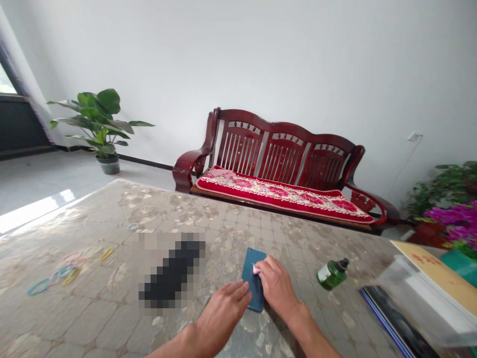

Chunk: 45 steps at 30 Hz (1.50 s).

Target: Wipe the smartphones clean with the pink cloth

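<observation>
Teal phone flat on table; right hand grip pinching white wad; left hand open, steadying edge.

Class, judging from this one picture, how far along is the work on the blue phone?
Done: green bottle lies beside the blue phone. In hand: left hand steadies the phone while right hand presses a small pale wad onto it. How much remains cannot be told.

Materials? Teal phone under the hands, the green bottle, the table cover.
Phone: smooth matte-looking teal back, probably plastic or coated glass; even colour, little glare. The right hand presses a small white wad on it, cloth or tissue, cannot tell which. Bottle: see-through green, glass or plastic, with a dark cap and a pale label. Table cover: glossy clear sheet, likely soft vinyl, over a patterned surface; window glare shows.
</observation>
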Tool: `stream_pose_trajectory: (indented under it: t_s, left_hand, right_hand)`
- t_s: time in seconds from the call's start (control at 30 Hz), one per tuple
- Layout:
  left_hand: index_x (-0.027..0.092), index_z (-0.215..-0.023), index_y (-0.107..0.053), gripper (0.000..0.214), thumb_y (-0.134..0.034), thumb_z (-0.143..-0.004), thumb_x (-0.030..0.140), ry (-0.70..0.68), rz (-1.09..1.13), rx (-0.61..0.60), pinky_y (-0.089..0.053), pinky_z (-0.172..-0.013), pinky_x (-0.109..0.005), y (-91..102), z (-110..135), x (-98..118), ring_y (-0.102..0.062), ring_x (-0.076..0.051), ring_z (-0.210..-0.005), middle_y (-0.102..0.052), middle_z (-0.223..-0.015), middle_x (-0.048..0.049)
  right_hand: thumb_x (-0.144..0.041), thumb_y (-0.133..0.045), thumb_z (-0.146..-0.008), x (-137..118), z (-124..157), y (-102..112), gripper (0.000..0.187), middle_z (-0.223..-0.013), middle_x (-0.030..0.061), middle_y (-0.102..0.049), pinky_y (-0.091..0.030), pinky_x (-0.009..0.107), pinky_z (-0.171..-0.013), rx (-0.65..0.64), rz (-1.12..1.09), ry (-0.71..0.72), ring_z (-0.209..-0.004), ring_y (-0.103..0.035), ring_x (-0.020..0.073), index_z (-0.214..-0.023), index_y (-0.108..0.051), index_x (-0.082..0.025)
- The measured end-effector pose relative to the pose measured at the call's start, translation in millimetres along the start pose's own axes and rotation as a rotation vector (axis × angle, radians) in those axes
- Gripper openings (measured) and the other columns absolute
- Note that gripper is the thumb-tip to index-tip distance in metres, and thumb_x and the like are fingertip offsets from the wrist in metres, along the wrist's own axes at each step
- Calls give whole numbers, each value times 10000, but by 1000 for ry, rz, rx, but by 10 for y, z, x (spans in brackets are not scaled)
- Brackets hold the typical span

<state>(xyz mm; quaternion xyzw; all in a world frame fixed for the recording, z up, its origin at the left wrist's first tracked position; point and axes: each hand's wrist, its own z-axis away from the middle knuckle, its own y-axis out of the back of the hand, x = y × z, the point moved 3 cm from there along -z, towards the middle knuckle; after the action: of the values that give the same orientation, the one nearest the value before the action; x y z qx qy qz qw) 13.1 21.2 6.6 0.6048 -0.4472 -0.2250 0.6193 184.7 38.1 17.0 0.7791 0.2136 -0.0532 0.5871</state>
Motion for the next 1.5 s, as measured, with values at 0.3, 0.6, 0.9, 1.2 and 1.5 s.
stream_pose_trajectory:
  t_s: [0.3, 0.6, 0.9, 1.2, 1.5]
  left_hand:
    - [121, -1254, -615, 390, -532, -886, 22, -47, -76, 89, -527, -995, -415, -88, 29, -42, -601, -306, -1217, -624, -1328, -157]
    - [165, -1100, -634, 163, -576, -973, 248, 63, -82, 53, -489, -1017, -355, 9, -36, 77, -615, -242, -1172, -677, -1195, -90]
    - [105, -1197, -585, 549, -702, -815, 482, 478, -205, -21, -477, -917, -439, 232, -335, 350, -563, -340, -1076, -602, -1131, -171]
    - [22, -1184, -601, 397, -658, -861, 245, 497, -330, -155, -509, -864, -432, 161, -469, 461, -622, -369, -1065, -637, -1096, -262]
    - [105, -1240, -570, 380, -374, -926, 25, 451, -271, -211, -548, -757, -322, 336, -212, 260, -728, -268, -896, -706, -948, -168]
  right_hand:
    - [-104, -485, -926, 139, -323, 9, 237, -964, 34, -647, -423, 230, -808, -18, 81, -176, -920, -609, 164, -906, -681, -234]
    - [-103, -497, -900, -108, 224, 9, 237, -919, 21, -652, -440, 232, -797, 43, -67, -70, -887, -623, 162, -872, -676, -254]
    - [-347, -547, -904, 164, 217, -87, 214, -880, 52, -685, -490, 292, -803, 316, -502, -218, -851, -644, 194, -881, -713, -213]
    - [-501, -564, -891, 345, 230, -158, 357, -812, 53, -686, -508, 284, -701, 463, -741, -343, -722, -620, 176, -901, -702, -171]
    - [-248, -465, -997, -266, 308, 96, 228, -910, 41, -649, -491, 262, -824, 379, -449, 130, -882, -611, 154, -997, -693, -239]
